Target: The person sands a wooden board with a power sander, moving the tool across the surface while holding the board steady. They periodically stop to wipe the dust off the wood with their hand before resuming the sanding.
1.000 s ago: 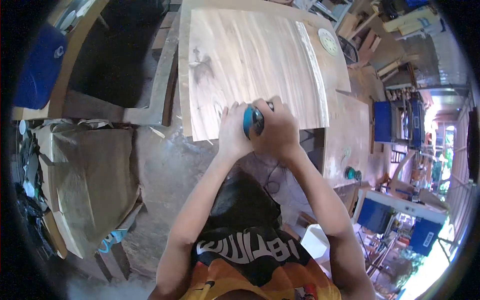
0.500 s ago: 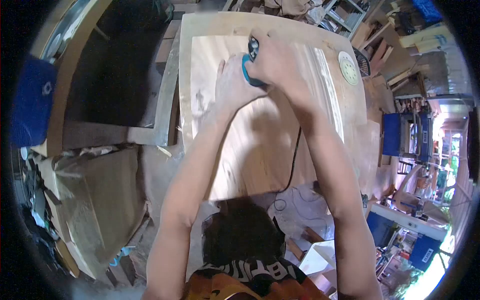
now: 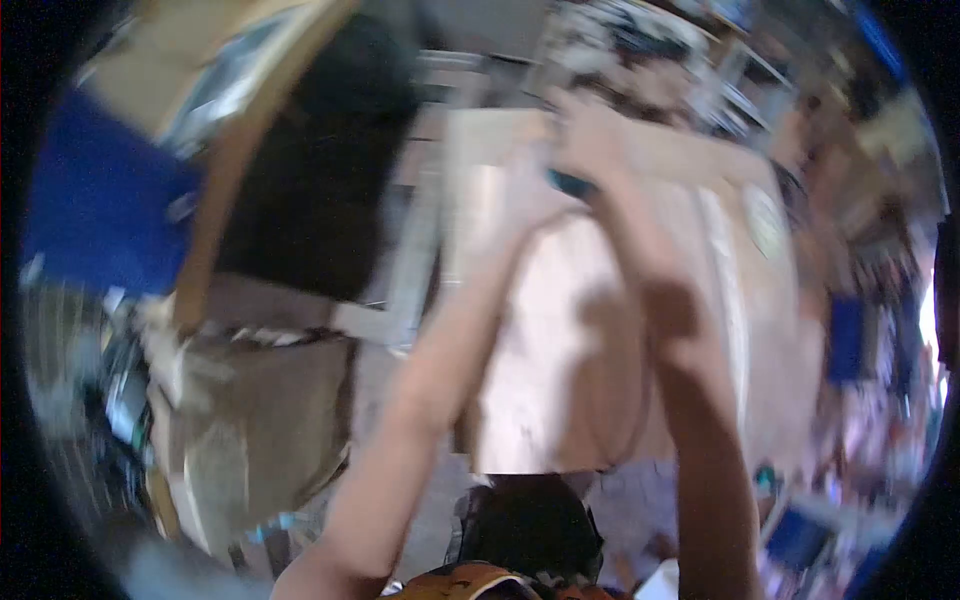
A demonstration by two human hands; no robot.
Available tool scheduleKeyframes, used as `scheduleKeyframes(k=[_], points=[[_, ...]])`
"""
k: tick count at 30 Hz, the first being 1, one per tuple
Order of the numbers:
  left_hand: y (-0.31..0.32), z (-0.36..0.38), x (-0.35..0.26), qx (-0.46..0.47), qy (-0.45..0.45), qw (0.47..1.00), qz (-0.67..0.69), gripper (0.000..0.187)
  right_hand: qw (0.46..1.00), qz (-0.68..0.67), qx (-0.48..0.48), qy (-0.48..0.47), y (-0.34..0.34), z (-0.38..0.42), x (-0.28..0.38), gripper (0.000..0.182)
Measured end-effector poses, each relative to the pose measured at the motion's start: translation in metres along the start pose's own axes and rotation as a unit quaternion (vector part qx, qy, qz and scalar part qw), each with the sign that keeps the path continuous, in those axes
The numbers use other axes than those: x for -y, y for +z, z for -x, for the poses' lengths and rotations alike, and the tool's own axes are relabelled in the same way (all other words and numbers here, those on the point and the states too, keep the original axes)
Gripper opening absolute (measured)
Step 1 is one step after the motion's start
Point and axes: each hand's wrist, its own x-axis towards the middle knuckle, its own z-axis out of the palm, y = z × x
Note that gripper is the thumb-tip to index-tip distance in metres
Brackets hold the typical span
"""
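The counter (image 3: 470,135) fills the middle of a heavily blurred view, with a pale wood board (image 3: 560,380) lying flat on it and reaching from its far part back to the near edge. A round disc (image 3: 765,222) lies on the counter just right of the board. Both arms stretch out to the board's far end. There the right hand (image 3: 590,135) is closed over a teal sander (image 3: 570,183), which sits on the board; the left hand (image 3: 525,195) lies just beside it, but blur hides whether it grips or only rests. This looks like a sanding pass at full reach. The next stroke calls for even pressure, the pad kept flat on the wood.
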Motion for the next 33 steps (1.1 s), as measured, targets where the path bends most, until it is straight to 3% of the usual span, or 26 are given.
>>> scheduleKeyframes(k=[2, 6, 8, 10, 12, 20, 23, 33], points=[[-0.014, 0.028, -0.019, -0.02, -0.054, 0.998, 0.006, 0.08, 0.988, -0.143, 0.055, -0.018, -0.008, 0.023, 0.002, 0.066], [-0.041, 0.1, -0.07, -0.032, -0.072, 0.993, -0.091, 0.097, 0.993, -0.076, 0.05, -0.071, -0.004, 0.068, 0.003, 0.055], [-0.023, 0.139, -0.08, -0.102, -0.104, 0.987, -0.072, 0.092, 0.997, -0.036, 0.058, -0.027, -0.011, 0.105, 0.024, 0.054], [-0.048, 0.177, -0.116, -0.071, -0.123, 0.989, -0.051, 0.09, 0.996, 0.023, 0.091, 0.001, -0.048, 0.151, 0.063, 0.056], [-0.035, 0.224, -0.128, -0.077, -0.095, 0.991, -0.054, 0.089, 0.991, 0.032, 0.131, 0.022, -0.094, 0.193, 0.106, 0.056], [0.005, 0.366, -0.158, -0.151, 0.002, 0.985, -0.083, 0.087, 0.992, 0.022, 0.12, 0.028, -0.143, 0.336, 0.167, 0.054], [-0.002, 0.375, -0.176, -0.17, 0.009, 0.982, -0.085, 0.083, 0.991, 0.015, 0.13, 0.034, -0.151, 0.348, 0.173, 0.053], [-0.054, 0.352, -0.187, -0.039, -0.047, 0.998, -0.014, 0.068, 0.995, 0.002, 0.094, 0.029, -0.114, 0.318, 0.16, 0.049]])
